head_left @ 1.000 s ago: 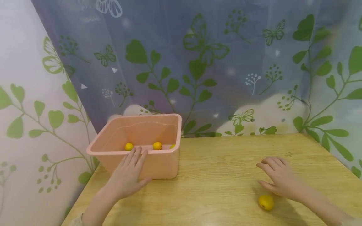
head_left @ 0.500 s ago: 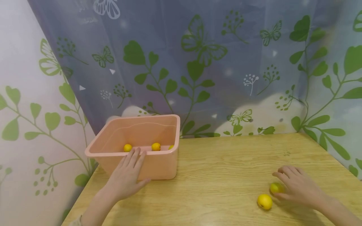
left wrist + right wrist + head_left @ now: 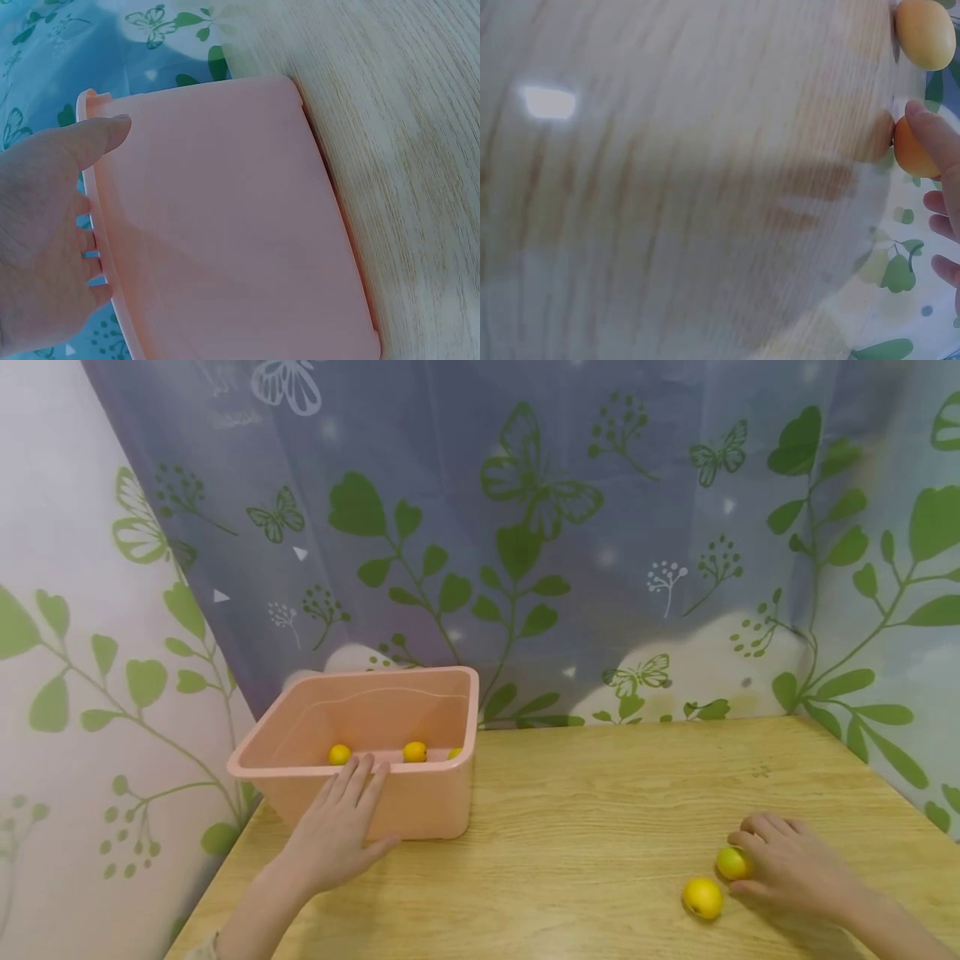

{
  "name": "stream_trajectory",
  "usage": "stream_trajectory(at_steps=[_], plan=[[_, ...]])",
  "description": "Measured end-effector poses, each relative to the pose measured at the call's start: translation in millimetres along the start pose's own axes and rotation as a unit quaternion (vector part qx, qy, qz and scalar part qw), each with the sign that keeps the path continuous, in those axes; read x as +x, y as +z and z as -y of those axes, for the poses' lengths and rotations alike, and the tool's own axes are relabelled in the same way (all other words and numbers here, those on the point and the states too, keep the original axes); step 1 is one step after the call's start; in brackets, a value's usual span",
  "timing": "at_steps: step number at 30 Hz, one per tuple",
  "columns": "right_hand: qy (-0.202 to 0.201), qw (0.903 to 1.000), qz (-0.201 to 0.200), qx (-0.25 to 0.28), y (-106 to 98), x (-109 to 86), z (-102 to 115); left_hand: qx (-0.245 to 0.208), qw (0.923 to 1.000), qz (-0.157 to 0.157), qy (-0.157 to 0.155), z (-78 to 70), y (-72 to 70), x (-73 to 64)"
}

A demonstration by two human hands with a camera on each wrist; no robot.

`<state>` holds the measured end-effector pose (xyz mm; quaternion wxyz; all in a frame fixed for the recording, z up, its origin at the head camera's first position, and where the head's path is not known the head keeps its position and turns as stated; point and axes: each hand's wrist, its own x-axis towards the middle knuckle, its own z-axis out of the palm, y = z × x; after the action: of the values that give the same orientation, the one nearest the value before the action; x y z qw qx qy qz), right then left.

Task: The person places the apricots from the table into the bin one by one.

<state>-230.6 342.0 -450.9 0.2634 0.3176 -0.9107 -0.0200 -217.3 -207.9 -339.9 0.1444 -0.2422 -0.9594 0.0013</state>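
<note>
My right hand [image 3: 798, 870] holds a small yellow lemon [image 3: 732, 863] on the table, its fingers bent over the far side. In the right wrist view the thumb lies against that lemon [image 3: 913, 154]. Just in front of it sits another lemon [image 3: 702, 898] with a dark end. On the left, my left hand [image 3: 337, 835] rests against a pink plastic bin [image 3: 442, 802], its fingers laid straight over the near rim. From the left wrist, the thumb [image 3: 109, 137] shows on the bin's outer wall. Inside are a few lemons [image 3: 415, 752], one partly hidden by the rim.
The light wooden table [image 3: 585, 827] stretches between the bin and the right hand. Behind it hangs a blue curtain [image 3: 450, 552] printed with leaves and butterflies, and similar pale printed cloth [image 3: 67, 568] lines the left side.
My right hand has moved right and toward me, and its fingers have drawn in on a lemon that was hidden from the head view. The left hand stays on the bin.
</note>
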Motion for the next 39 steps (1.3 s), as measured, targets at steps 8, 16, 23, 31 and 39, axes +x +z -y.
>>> stream_trajectory(at_steps=[8, 16, 23, 31, 39], plan=[[-0.006, 0.9999, 0.006, 0.009, 3, 2.7, 0, 0.004, 1.0000, -0.003, 0.002, 1.4, 0.9, -0.5], [-0.017, 0.9994, -0.015, 0.024, -1, 22.6, -4, -0.002, 1.0000, 0.004, -0.005, 1.5, 0.0, -2.3], [-0.044, 0.9961, -0.063, 0.043, -15, 57.2, -4, -0.001, 1.0000, 0.003, -0.007, 0.7, -2.7, -4.1], [-0.071, 0.9934, -0.086, 0.029, -31, 102.0, 12, 0.000, 1.0000, 0.002, -0.005, -0.1, -3.0, -4.6], [-0.117, 0.9858, -0.118, 0.022, -41, 143.7, 30, 0.005, 0.9999, 0.008, -0.004, -0.6, -1.5, -1.7]])
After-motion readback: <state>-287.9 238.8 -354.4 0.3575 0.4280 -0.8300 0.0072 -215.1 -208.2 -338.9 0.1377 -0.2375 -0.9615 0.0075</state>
